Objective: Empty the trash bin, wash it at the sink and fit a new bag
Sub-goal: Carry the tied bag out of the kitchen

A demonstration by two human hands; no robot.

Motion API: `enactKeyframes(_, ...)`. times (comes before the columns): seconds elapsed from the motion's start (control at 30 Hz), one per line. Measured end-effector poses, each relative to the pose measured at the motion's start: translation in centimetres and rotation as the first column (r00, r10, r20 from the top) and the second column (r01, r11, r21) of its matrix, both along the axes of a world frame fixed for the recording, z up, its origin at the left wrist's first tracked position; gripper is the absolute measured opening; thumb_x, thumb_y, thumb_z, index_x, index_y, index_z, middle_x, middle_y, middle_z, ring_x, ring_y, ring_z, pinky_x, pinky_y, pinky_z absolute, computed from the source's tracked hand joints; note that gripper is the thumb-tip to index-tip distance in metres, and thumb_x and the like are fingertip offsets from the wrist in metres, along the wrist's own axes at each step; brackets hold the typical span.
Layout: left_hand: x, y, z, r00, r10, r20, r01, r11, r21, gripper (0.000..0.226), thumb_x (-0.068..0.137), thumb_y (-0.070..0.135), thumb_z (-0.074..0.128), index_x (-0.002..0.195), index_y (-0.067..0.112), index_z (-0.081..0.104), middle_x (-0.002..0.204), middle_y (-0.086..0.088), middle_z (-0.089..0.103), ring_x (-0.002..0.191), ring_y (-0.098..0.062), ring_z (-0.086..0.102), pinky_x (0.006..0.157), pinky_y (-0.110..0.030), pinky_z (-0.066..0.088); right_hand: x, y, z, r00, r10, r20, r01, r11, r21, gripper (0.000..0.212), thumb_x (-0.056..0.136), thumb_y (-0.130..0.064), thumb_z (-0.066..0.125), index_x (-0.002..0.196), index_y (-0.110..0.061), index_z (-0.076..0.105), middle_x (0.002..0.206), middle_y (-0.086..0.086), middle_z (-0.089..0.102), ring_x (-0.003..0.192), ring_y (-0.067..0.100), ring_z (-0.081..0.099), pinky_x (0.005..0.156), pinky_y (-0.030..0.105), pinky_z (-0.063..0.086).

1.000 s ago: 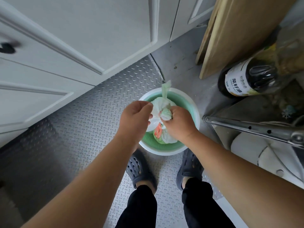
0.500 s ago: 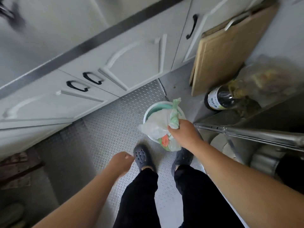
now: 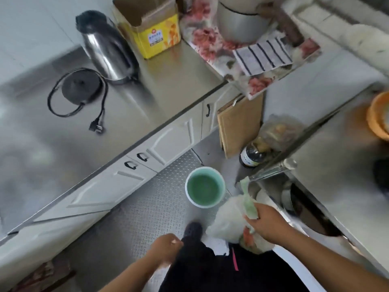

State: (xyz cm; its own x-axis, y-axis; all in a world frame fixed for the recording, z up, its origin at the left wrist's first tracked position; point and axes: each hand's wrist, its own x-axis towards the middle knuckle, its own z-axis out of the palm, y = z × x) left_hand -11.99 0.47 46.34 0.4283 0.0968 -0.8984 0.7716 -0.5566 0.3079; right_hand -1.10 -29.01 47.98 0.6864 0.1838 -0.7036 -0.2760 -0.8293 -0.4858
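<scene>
A small round trash bin, white outside and green inside, stands on the metal tread-plate floor with nothing in it. My right hand grips the gathered green neck of a tied translucent trash bag, which hangs clear of the bin, to its lower right, above my legs. Orange and green scraps show through the bag. My left hand hangs beside my left thigh, fingers loosely curled, holding nothing.
White cabinet doors run under a steel counter carrying a kettle, its base and cord, and a yellow box. A wooden board and dark bottle stand past the bin. A metal shelf lies on the right.
The view has risen from the floor to the counter. My right hand lifted the bag out of the bin and carried it right. My left hand let go and dropped to my side.
</scene>
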Motion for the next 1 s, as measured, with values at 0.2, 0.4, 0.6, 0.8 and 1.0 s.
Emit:
enactKeyframes(0.2, 2.9, 5.9, -0.7, 0.974, -0.228, 0.01, 0.227, 0.973, 0.03, 0.016, 0.098, 0.021, 0.057, 0.102, 0.009, 0.066, 0.095, -0.01, 0.068, 0.08, -0.02, 0.065, 0.071, -0.03, 0.054, -8.1, -2.3, 1.2, 0.952, -0.306, -0.011, 0.302, 0.943, -0.141, 0.017, 0.094, -0.03, 0.057, 0.105, -0.023, 0.068, 0.103, 0.0, 0.069, 0.098, 0.022, 0.064, 0.075, 0.027, 0.043)
enactKeyframes(0.4, 7.3, 7.4, -0.3, 0.939, -0.344, -0.022, 0.342, 0.92, 0.193, 0.014, 0.098, 0.012, 0.055, 0.085, 0.009, 0.059, 0.081, -0.013, 0.064, 0.066, -0.024, 0.059, 0.058, -0.028, 0.047, -17.3, -5.4, 2.7, 0.769, -0.636, -0.062, 0.625, 0.769, -0.135, 0.013, 0.092, -0.023, 0.058, 0.094, -0.015, 0.068, 0.093, 0.001, 0.068, 0.086, 0.02, 0.062, 0.068, 0.027, 0.044)
enactKeyframes(0.6, 9.5, -0.4, 1.2, 0.836, -0.545, -0.057, 0.547, 0.826, 0.136, 0.02, 0.096, 0.005, 0.053, 0.078, 0.011, 0.057, 0.069, -0.005, 0.061, 0.055, -0.017, 0.055, 0.051, -0.023, 0.043, -27.3, -7.4, 2.7, 0.389, -0.92, -0.039, 0.915, 0.391, -0.101, 0.012, 0.093, -0.021, 0.055, 0.085, -0.016, 0.063, 0.085, 0.007, 0.068, 0.077, 0.027, 0.062, 0.075, 0.037, 0.052)
enactKeyframes(0.8, 6.4, -14.2, 3.2, 0.611, -0.792, -0.014, 0.787, 0.605, 0.122, 0.012, 0.094, 0.005, 0.056, 0.089, -0.003, 0.063, 0.081, -0.015, 0.066, 0.063, -0.023, 0.057, 0.055, -0.024, 0.043, -39.7, -8.8, 1.9, 0.014, -0.999, -0.042, 0.995, 0.018, -0.098, 0.009, 0.089, -0.021, 0.061, 0.085, -0.014, 0.062, 0.091, 0.013, 0.069, 0.087, 0.036, 0.066, 0.084, 0.046, 0.055)
enactKeyframes(1.0, -2.2, -28.4, 5.0, 0.444, -0.894, 0.055, 0.888, 0.448, 0.109, 0.016, 0.095, 0.006, 0.055, 0.082, 0.004, 0.064, 0.078, -0.014, 0.062, 0.065, -0.024, 0.056, 0.061, -0.027, 0.043, -54.3, -9.5, 0.8, -0.323, -0.945, -0.047, 0.94, -0.315, -0.135, 0.011, 0.089, -0.02, 0.063, 0.093, -0.01, 0.066, 0.09, 0.013, 0.07, 0.083, 0.034, 0.067, 0.08, 0.048, 0.057)
